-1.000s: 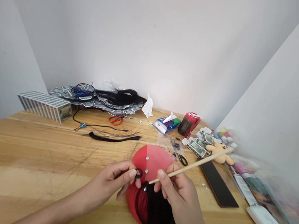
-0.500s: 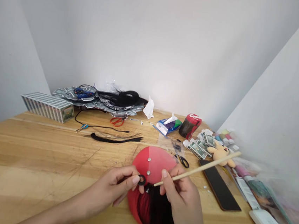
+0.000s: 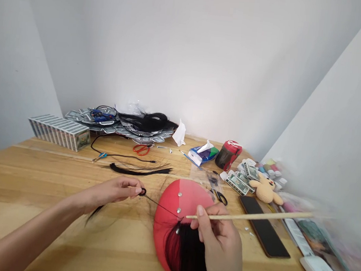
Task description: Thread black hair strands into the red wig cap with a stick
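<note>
A black ring (image 3: 143, 192) is pinched between thumb and fingers of the left hand (image 3: 114, 191). From it a thread (image 3: 163, 207) is stretched to the hair (image 3: 190, 251) on the red form (image 3: 162, 231), placed well apart from the tabletop's (image 3: 52, 174) far edge. A stick (image 3: 249, 217) is pinched by the right hand (image 3: 218, 233), its tip held just beside the thread's end. Towards the tabletop's right edge, a toy (image 3: 265, 189) is seen.
</note>
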### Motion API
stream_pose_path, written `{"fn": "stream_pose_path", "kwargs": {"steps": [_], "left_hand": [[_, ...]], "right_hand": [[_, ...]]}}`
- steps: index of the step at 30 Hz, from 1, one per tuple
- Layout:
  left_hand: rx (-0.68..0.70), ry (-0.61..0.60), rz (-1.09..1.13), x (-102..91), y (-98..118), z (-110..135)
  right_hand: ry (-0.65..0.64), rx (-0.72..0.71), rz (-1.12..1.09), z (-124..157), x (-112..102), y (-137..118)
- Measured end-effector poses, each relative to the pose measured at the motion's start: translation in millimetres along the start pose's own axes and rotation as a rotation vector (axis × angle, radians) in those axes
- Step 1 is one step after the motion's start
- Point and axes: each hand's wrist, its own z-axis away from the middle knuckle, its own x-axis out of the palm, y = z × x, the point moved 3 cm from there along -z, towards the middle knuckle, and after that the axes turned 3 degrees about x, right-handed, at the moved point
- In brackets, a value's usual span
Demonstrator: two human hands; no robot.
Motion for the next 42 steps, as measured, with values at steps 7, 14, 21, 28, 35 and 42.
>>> {"fn": "stream_pose_path", "kwargs": {"steps": [7,14,21,28,35,42], "left_hand": [[0.046,-0.183,-0.159,-17.3,20.0,11.1],[-0.161,-0.004,-0.136,-74.4,-21.4,34.5],[-0.072,0.58,-0.069,-117.0,-44.7,33.9],[0.155,0.589,-0.075,-34.8,-8.3,2.5],[0.475,0.144,-0.221,84.9,40.8,29.1],[0.565,0.146,-0.529,101.3,34.6,35.6]], "right_hand": [[0.01,0.023,-0.031,2.0,0.9,1.6],[0.082,0.112,-0.168,2.7,1.7,-1.2],[0.048,-0.088,-0.208,4.7,-1.9,-3.2],[0.149,-0.444,-0.117,19.6,-10.7,-10.8],[0.037,-0.278,-0.104,14.9,-9.3,-5.5],[0.047,-0.284,-0.114,16.8,-9.2,-8.9]]}}
